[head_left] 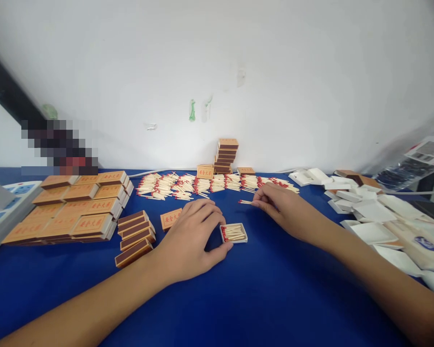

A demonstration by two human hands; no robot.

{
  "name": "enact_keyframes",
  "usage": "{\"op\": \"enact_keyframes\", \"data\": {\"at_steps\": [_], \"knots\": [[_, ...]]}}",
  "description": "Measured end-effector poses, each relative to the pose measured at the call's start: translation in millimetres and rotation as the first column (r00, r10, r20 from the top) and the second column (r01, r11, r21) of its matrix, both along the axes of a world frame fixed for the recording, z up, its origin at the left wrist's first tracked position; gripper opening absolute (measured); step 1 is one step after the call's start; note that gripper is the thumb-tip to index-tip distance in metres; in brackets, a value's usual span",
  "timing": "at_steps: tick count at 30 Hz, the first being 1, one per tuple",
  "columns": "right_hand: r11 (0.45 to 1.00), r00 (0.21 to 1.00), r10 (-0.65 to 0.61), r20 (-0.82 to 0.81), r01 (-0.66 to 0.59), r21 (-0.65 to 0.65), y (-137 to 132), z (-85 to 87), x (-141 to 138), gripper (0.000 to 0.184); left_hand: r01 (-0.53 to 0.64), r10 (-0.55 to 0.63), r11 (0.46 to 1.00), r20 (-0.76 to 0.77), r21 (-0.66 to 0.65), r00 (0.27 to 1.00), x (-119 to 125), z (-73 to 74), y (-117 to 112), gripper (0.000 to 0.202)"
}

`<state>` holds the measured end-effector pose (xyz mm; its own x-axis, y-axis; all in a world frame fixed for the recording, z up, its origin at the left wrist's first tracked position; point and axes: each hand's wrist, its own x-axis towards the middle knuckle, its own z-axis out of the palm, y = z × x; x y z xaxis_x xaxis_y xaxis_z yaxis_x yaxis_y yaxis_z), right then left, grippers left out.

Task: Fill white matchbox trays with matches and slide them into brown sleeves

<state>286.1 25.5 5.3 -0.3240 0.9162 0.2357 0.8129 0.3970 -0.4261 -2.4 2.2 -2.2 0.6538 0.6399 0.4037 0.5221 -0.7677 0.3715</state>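
Observation:
My left hand (191, 238) rests on the blue table with its thumb and fingers around the left end of a small white matchbox tray (240, 240). Matches (235, 232) lie in that tray, red heads toward the left. To the right and a little farther back, my right hand (275, 207) pinches matches (245, 202) by their plain ends, the red heads pointing left. How many it holds is hard to tell. Beyond both hands, loose matches (159, 187) lie in a long row of heaps. An orange matchbox (169, 219) is partly hidden behind my left hand.
Stacked orange matchboxes (94, 205) fill the left side, with several more boxes (135, 236) on edge beside them. A matchbox tower (227, 156) stands by the white wall (292, 86). White empty trays (374, 214) and a plastic packet (423, 241) lie at right. A power strip (14, 197) is far left.

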Motion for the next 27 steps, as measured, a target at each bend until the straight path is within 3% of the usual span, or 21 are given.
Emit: {"op": "enact_keyframes", "data": {"at_steps": [8,19,23,27], "knots": [[0.973,0.981,0.193,0.008,-0.190,-0.129,-33.8,13.1,-34.9,0.014,-0.049,0.050,0.998,0.024,-0.038,0.998,1.3,2.0,2.0,0.020],[0.966,0.968,0.249,0.031,-0.246,-0.073,-38.4,16.1,-37.0,0.013,-0.047,0.049,0.997,0.042,-0.060,0.998,0.5,0.6,1.0,0.020],[0.986,0.986,0.166,-0.033,-0.167,-0.016,-30.1,15.5,-31.9,0.016,-0.042,0.045,0.996,0.041,-0.074,0.998,1.7,1.6,0.3,0.019],[0.984,1.000,-0.011,0.002,0.011,0.175,-3.1,-1.6,-9.0,0.021,-0.006,0.009,0.997,0.038,-0.077,0.999,2.1,1.9,-0.4,0.019]]}}
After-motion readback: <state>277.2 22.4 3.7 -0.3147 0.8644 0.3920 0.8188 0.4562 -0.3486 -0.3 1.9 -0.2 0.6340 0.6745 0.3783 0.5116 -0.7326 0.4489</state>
